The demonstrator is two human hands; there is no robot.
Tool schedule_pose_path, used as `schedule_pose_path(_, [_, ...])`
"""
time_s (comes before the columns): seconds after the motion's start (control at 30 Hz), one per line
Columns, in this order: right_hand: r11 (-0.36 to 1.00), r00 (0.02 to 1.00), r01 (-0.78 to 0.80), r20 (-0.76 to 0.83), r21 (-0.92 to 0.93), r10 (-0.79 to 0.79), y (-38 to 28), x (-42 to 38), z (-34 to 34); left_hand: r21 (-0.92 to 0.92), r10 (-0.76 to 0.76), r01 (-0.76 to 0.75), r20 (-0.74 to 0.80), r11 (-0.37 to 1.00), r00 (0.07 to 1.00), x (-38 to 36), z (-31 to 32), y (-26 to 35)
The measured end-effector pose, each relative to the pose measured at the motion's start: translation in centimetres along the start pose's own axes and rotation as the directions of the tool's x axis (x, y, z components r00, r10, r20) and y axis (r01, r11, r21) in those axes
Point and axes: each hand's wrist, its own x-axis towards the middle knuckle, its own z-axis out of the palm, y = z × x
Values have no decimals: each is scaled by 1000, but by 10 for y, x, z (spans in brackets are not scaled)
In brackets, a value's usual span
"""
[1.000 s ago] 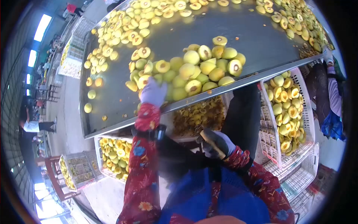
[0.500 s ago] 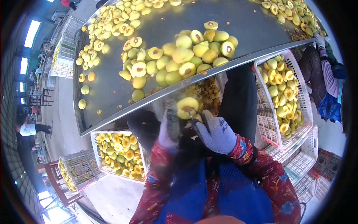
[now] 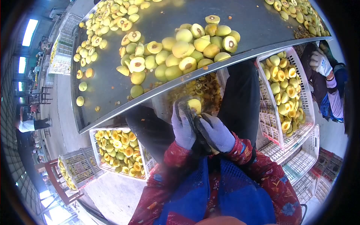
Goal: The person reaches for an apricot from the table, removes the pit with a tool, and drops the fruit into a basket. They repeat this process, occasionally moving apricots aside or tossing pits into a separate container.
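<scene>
Left hand (image 3: 183, 125) grip holds a peach half (image 3: 194, 105) — right hand (image 3: 215, 131) grip closed on it too.

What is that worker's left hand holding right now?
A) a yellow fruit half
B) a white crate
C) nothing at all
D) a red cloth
A: the gloved left hand grips a yellow fruit half just below the metal table, with the right hand beside it.
</scene>
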Motion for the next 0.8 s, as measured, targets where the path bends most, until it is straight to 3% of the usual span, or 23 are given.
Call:
schedule_pose_path(0.03, [968, 990, -142, 50, 206, 134, -7, 2, -2, 21, 4, -4, 26, 1000, 1000, 1, 0, 0])
schedule_pose_path(0.07, [820, 938, -346, 165, 455, 304, -18, 3, -10, 43, 8, -10, 50, 999, 999, 1, -1, 0])
schedule_pose_path(0.1, [574, 852, -517, 316, 635, 417, -29, 5, -15, 64, 17, -22, 76, 998, 997, 3, -1, 1])
schedule_pose_path(0.13, [152, 792, -584, 519, 797, 323, -28, 3, -20, 4, -22, 22, 93, 1000, 995, 8, -3, 0])
schedule_pose_path(0.2, [24, 763, -628, 610, 778, 214, -10, 8, -23, -107, -121, 136, 135, 985, 983, 8, -13, -12])
schedule_pose_path(0.27, [-143, 745, -638, 653, 757, 134, -4, 8, -19, -101, -133, 133, 8, 986, 991, 4, -17, -33])
schedule_pose_path(0.3, [-145, 741, -652, 666, 744, 88, 0, 10, -18, -97, -128, 121, -61, 988, 990, 8, -16, -29])
schedule_pose_path(0.37, [-154, 723, -683, 691, 714, 0, 10, 13, -16, 169, -31, 39, -49, 985, 998, 7, -12, -11])
schedule_pose_path(0.47, [226, 738, -668, 590, 709, 328, -2, 13, -15, 491, 46, -99, 120, 866, 992, 5, -24, -4])
schedule_pose_path(0.5, [199, 715, -684, 592, 701, 373, -7, 14, -14, 571, 52, -160, 202, 805, 978, 5, -29, -4])
schedule_pose_path(0.53, [173, 692, -697, 590, 696, 416, -11, 16, -14, 496, -49, -59, 202, 866, 978, 7, -28, 2])
schedule_pose_path(0.57, [142, 665, -709, 588, 691, 460, -13, 16, -13, 356, -45, -29, 198, 934, 979, 8, -29, -1])
schedule_pose_path(0.63, [-80, 618, -745, 730, 662, 292, 5, 16, -15, 53, -47, 38, 182, 998, 982, 7, -30, -10])
schedule_pose_path(0.67, [-189, 596, -757, 780, 625, 192, 15, 15, -14, -38, -121, 127, 138, 991, 983, 6, -27, -8])
schedule_pose_path(0.77, [-312, 598, -762, 801, 567, -6, 31, 18, -9, -61, -193, 204, 151, 977, 970, 9, -28, -4])
schedule_pose_path(0.8, [-250, 614, -774, 786, 582, -69, 25, 18, -7, -120, -213, 224, 99, 967, 972, 2, -31, -21])
